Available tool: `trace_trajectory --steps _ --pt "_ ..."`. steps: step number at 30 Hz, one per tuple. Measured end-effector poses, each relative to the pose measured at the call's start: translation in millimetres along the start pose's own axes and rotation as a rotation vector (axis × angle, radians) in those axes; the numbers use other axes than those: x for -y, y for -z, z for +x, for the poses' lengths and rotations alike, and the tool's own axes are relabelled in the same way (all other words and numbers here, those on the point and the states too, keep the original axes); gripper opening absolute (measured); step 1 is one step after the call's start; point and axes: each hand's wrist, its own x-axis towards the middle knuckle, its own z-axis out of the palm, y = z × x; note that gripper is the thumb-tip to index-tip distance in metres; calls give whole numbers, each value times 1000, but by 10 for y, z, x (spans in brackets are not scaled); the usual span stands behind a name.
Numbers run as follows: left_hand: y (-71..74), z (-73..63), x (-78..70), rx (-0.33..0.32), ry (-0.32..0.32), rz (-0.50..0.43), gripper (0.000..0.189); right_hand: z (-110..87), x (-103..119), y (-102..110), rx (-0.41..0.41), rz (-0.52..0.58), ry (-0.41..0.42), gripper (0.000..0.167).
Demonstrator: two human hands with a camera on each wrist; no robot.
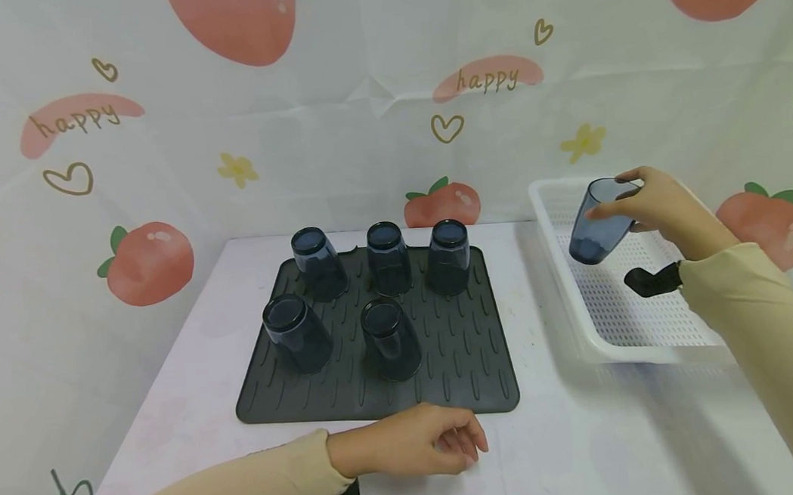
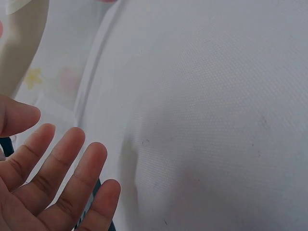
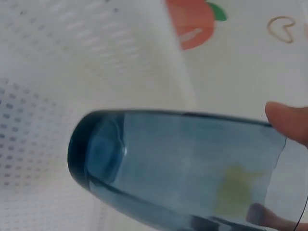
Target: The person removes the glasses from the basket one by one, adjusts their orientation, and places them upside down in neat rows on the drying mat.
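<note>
My right hand grips a clear blue drinking glass near its rim, tilted with its thick base down to the left, over the white basket. In the right wrist view the glass lies across the picture, with thumb and a fingertip at its rim. My left hand rests at the front edge of the dark drying mat, fingers loosely curled around nothing. Several blue glasses stand upside down on the mat, the front two being a left glass and a right glass.
In the mat's back row are a left glass, a middle glass and a right glass. The basket's raised rim stands right of the mat on the white table. A printed cloth hangs close behind.
</note>
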Motion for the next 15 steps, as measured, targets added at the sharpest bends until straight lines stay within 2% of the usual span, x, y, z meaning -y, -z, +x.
trace_trajectory --steps 3,10,15 --pt "1 0 11 -2 -5 4 18 -54 58 34 -62 14 18 109" --pt "7 -3 17 -5 -14 15 17 -185 173 67 -161 128 50 102" --pt "10 -10 19 -4 -8 3 17 -329 280 7 -239 117 98 96"
